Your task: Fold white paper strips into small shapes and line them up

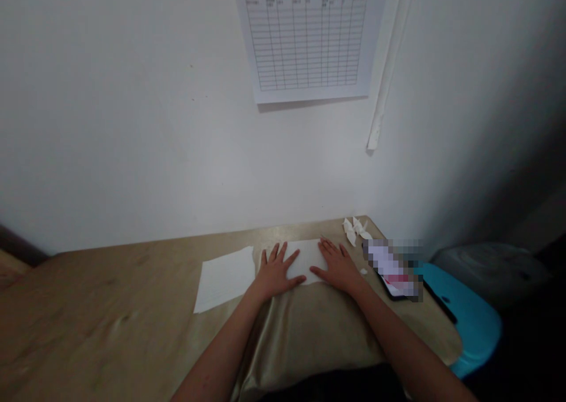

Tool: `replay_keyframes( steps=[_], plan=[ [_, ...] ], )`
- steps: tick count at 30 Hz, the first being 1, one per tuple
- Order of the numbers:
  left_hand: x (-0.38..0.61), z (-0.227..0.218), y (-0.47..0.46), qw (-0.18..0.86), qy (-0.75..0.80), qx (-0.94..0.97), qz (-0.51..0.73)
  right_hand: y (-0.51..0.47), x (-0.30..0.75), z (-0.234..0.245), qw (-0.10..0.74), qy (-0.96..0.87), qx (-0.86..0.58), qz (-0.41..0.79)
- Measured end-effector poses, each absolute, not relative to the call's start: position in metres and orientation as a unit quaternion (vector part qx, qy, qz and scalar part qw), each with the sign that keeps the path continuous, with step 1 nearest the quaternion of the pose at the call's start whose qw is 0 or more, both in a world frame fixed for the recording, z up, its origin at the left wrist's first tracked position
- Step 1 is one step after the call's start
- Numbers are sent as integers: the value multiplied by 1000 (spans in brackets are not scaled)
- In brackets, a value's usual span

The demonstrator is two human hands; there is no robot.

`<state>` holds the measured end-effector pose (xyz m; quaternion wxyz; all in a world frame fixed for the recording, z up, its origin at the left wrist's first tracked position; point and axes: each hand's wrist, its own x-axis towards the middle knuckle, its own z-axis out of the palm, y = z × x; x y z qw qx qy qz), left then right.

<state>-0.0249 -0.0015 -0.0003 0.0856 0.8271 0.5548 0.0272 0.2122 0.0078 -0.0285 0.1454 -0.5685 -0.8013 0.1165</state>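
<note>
Partly hidden, I noted: white rectangular paper sheet (pixel 307 253) sat under left hand (pixel 275 273) and right hand (pixel 338 266), both spread flat; sheet looked plain, creases unreadable.

The left hand (pixel 276 273) is lying flat, palm down, fingers spread; the right hand (pixel 338 266) is lying flat just beside it, thumbs nearly meeting. The left forearm (pixel 223 352) and right forearm (pixel 398 334) are stretching forward, converging.

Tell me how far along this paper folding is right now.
Done: a few small folded paper pieces sit at the far right corner of the table. In hand: left hand and right hand press flat on a white sheet. Left: another sheet lies unfolded beside it, untouched.
</note>
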Motion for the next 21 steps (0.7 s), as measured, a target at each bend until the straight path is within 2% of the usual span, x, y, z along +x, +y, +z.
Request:
replay_keyframes(
  steps=[5, 12, 21],
  plan=[
    [-27, 2, -2, 106, 541, 834, 23, 6, 217, -23, 162, -804, -557, 134],
    [-31, 8, -3, 140, 489, 861, 18, -1, 226, -11, 167, -863, -411, 242],
    [-33, 11, -3, 165, 487, 858, 14, -3, 226, -7, 191, -849, -410, 273]
  ],
)
